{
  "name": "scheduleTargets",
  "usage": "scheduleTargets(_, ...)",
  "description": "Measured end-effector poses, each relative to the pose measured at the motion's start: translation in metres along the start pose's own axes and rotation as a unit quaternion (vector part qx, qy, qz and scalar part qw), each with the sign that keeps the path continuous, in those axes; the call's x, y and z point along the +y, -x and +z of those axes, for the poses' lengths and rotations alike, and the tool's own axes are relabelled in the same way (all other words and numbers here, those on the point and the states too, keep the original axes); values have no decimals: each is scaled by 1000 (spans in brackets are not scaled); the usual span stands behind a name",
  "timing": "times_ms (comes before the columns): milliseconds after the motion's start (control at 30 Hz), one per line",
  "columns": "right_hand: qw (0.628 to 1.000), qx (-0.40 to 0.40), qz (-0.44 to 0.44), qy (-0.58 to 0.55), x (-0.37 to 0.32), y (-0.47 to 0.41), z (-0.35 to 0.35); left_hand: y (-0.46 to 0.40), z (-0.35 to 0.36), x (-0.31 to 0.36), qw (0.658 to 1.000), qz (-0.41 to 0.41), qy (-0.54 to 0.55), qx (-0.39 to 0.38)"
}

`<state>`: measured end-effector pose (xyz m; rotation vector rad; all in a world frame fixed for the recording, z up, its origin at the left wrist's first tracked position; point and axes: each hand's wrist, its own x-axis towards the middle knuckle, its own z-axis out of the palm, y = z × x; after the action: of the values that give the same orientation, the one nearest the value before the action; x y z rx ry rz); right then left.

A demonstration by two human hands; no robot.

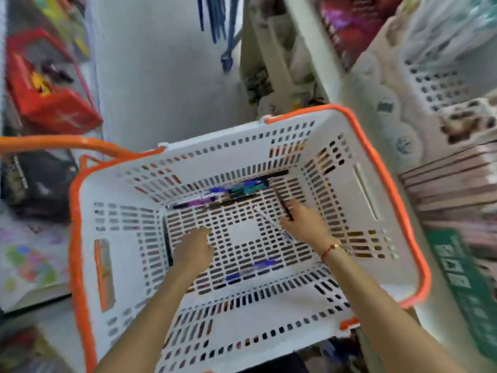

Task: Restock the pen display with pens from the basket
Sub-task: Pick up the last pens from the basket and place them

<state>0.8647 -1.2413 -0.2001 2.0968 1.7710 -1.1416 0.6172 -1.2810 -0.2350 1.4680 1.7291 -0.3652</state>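
The white basket (363, 189) with the orange rim sits low between the shelves, and the job looks to be at the gathering stage. A cluster of pens (236, 191) lies along its far floor, more near the front. The right hand (304, 224) pinches a dark pen (282, 201); the left hand (193, 247) reaches in, loosely curled, holding nothing. No pen display is recognisable.

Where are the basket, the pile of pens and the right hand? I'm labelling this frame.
basket (371, 154): head view, orange rim.
pile of pens (236, 191): head view, pile's middle.
right hand (304, 222): head view, back of hand.
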Motion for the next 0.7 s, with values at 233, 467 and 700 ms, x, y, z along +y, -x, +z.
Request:
scheduleTargets(233,989,50,46,129,6,-36,48,0,44,-57,986,-51,48,148)
scheduleTargets(467,957,3,-167,235,3,-29,70,-1,57,-58,966,-103,85,220)
scheduleTargets(700,806,-206,-427,354,0,-4,93,-17,50,-48,963,-148,93,207)
